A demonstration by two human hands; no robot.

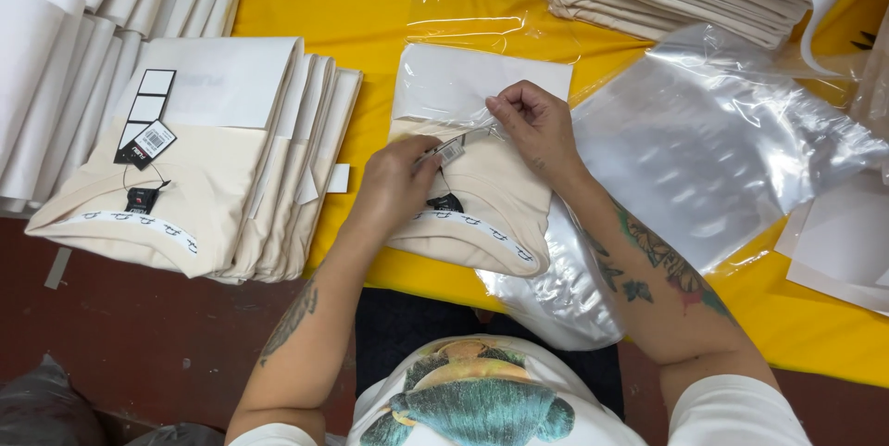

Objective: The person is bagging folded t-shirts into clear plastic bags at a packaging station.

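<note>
Cream folded shirt point(482, 201) (tagged) under 2 hands point(463, 163).

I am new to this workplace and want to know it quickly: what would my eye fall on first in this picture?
The bright yellow cloth covering the table strikes first. At its centre, the left hand and right hand pinch a small hang tag on a folded cream fabric garment lying on a clear plastic bag. To the left sits a stack of folded cream garments; to the right, a pile of clear plastic bags.
</note>
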